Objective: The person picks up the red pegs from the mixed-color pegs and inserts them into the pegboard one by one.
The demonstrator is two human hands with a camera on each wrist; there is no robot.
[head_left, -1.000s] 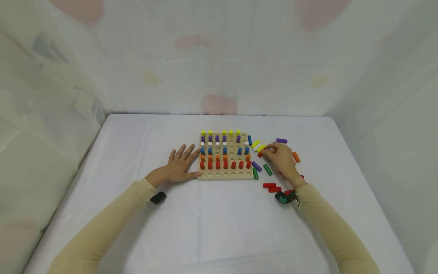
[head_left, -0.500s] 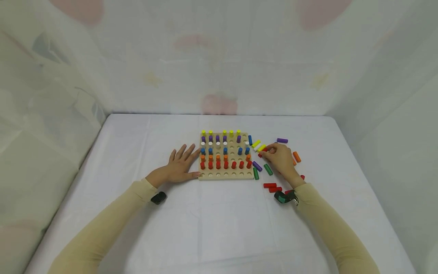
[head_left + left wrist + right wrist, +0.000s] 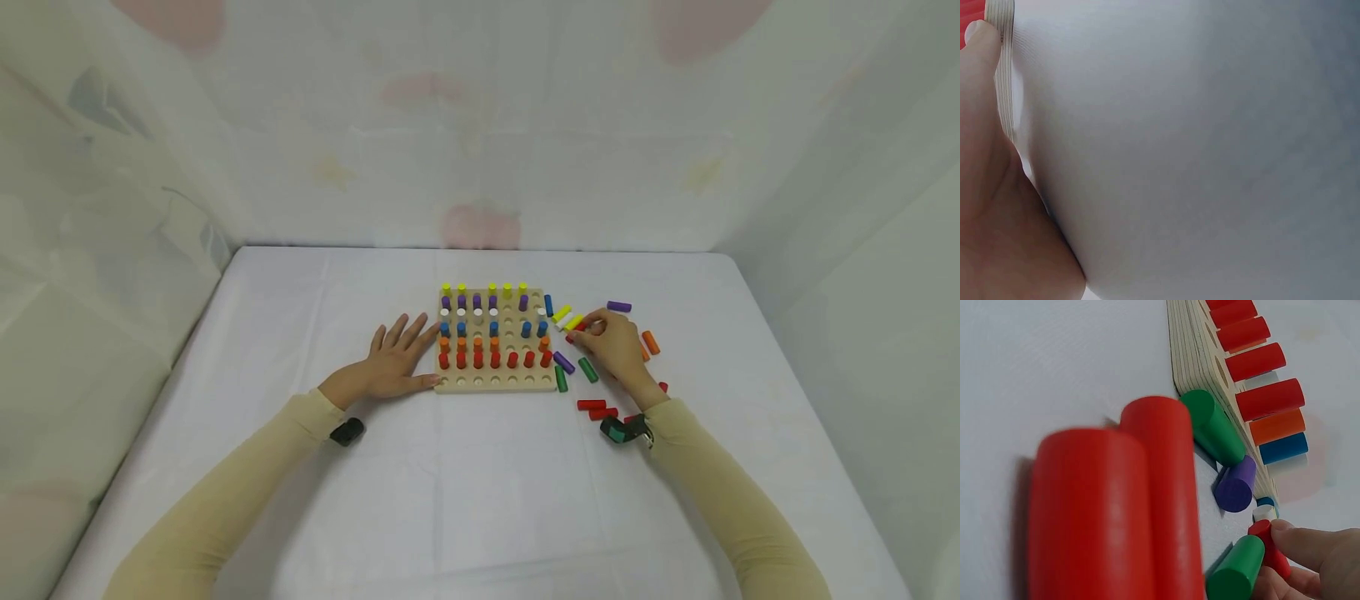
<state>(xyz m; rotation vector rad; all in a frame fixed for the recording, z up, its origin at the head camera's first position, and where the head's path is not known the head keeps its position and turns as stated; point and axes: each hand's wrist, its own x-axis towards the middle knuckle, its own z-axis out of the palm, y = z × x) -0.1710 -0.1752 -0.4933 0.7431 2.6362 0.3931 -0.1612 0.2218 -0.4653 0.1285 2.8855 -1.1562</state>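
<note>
A wooden pegboard (image 3: 495,386) stands mid-table, filled with upright pegs in rows of yellow, purple, white, blue, orange and red, with some holes bare. My left hand (image 3: 393,364) lies flat with spread fingers along its left side, thumb at the front left corner. In the left wrist view the thumb (image 3: 982,44) overlaps the board's layered edge (image 3: 1005,81). Right of the board, my right hand (image 3: 615,346) pinches a red peg (image 3: 1269,544) between thumb and fingers. Yellow pegs (image 3: 573,322) and a white peg (image 3: 1264,513) lie by those fingertips.
Loose pegs are scattered right of the board: green pegs (image 3: 588,370), a purple peg (image 3: 564,362), a blue peg (image 3: 548,306), red pegs (image 3: 592,405) and an orange peg (image 3: 650,342). A purple peg (image 3: 618,307) lies farther back.
The right thumb and fingertips have shifted slightly at the red peg, which shows a little more from above. The left hand stays in place beside the board.
</note>
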